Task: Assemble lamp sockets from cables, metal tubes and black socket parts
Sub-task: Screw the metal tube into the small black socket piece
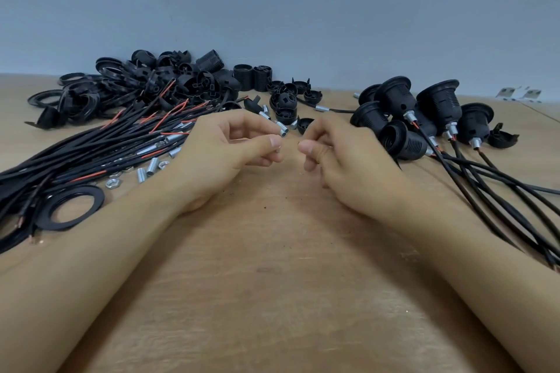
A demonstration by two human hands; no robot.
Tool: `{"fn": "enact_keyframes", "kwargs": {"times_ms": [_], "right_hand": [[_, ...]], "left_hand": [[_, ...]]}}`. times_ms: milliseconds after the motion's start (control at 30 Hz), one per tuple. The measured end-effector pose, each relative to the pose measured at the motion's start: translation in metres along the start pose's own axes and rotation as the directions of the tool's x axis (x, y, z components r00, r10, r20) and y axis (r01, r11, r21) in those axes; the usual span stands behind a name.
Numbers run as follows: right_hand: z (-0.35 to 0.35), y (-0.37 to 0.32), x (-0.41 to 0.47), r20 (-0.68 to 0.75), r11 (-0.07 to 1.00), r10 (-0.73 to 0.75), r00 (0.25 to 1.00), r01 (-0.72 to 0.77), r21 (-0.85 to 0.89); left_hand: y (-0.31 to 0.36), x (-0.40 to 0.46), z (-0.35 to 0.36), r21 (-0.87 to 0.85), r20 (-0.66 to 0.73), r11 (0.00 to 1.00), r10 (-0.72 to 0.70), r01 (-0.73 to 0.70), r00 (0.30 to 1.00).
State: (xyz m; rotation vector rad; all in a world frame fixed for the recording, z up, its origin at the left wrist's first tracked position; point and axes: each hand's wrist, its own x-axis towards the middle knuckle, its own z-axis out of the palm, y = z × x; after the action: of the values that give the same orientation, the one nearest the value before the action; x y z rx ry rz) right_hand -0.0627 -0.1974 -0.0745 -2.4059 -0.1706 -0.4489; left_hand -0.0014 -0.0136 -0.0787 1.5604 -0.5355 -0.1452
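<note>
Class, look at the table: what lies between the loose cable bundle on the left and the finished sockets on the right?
In the head view, the two hands: left hand pinching a metal tube, right hand, over bare table.

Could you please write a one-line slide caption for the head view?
Left hand pinches a metal tube facing the right hand, between loose cables and finished sockets.

I get soft, even, fairly bright light from overhead here; shadows under my forearms on the worktop [272,297] are faint and diffuse. No harsh glare, only small glints on the metal tubes [145,167]. Wide-angle distortion bows the worktop's far edge and stretches my forearms toward the lower corners. My right hand [348,166] looks slightly motion-blurred, and fine detail is soft overall.
</note>
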Motion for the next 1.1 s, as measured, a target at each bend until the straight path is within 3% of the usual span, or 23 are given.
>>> {"fn": "enact_keyframes", "kwargs": {"times_ms": [133, 333, 633, 833, 1100], "right_hand": [[-0.0013, -0.0015, -0.0022, -0.069, 0.937, 0.040, 0.997, -0.014, 0.348], [0.0028, -0.0003, -0.0026, -0.028, 0.875, 0.031, 0.999, -0.014, 0.484], [0.0020, -0.0042, -0.0066, -0.099, 0.883, -0.033, 0.995, 0.076, 0.464], [-0.0023, -0.0040, -0.0078, -0.077, 0.884, -0.014, 0.997, 0.049, 0.464], [-0.0028, -0.0027, -0.0084, -0.061, 0.890, 0.004, 0.998, 0.025, 0.455]], "left_hand": [[0.0016, 0.0003, 0.0024, -0.108, 0.040, 0.994, -0.016, 0.020, 0.999], [-0.0002, 0.0002, 0.0044, -0.079, 0.049, 0.996, -0.023, 0.027, 0.999], [0.0043, -0.0030, 0.0038, -0.123, 0.030, 0.992, 0.013, -0.009, 0.999], [0.0056, -0.0037, 0.0034, -0.169, 0.042, 0.985, -0.021, 0.028, 0.999], [0.0070, -0.0059, 0.0038, -0.144, 0.034, 0.989, 0.046, -0.040, 0.998]]}}
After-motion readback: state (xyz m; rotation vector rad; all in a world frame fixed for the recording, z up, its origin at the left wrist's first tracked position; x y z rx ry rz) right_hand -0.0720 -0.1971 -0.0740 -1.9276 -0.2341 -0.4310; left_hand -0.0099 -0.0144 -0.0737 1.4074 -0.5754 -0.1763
